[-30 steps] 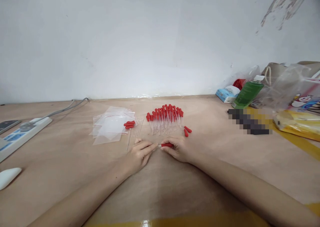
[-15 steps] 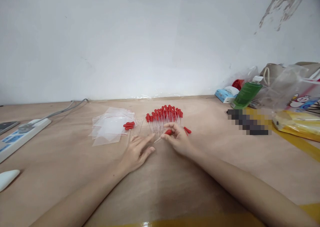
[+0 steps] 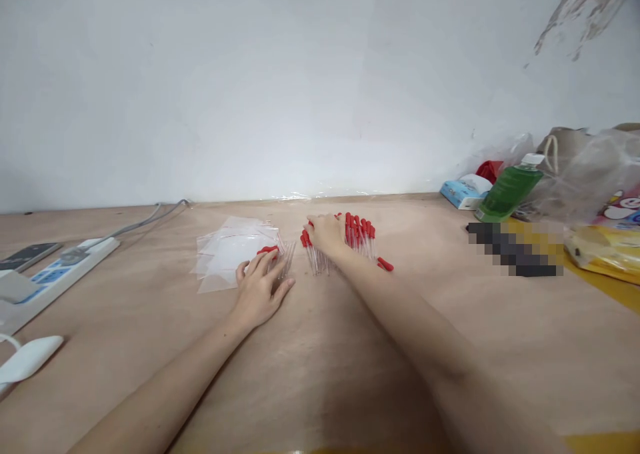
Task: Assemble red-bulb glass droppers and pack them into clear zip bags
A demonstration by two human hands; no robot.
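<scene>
My left hand (image 3: 260,287) lies low over the table with its fingers apart. Its fingertips reach the loose red rubber bulbs (image 3: 268,249) and a bunch of thin clear tubes (image 3: 289,257). Further right, my right hand (image 3: 327,233) reaches over a fanned row of red-topped droppers (image 3: 361,231). Its thumb and finger close around a red dropper bulb (image 3: 311,224) at the row's left part. The hand hides the middle of the row. Another loose red bulb (image 3: 385,264) rests at the row's right end.
Clear plastic bags (image 3: 220,257) lie stacked left of the tubes. A power strip (image 3: 65,274), phone (image 3: 27,256) and white object (image 3: 33,359) are at far left. A tissue pack (image 3: 463,193), green bottle (image 3: 507,191) and yellow package (image 3: 605,251) stand at right.
My right hand has moved forward and left with the dropper, onto the row. My left hand has drawn back left toward the loose bulbs and tubes. The view has shifted slightly left.
</scene>
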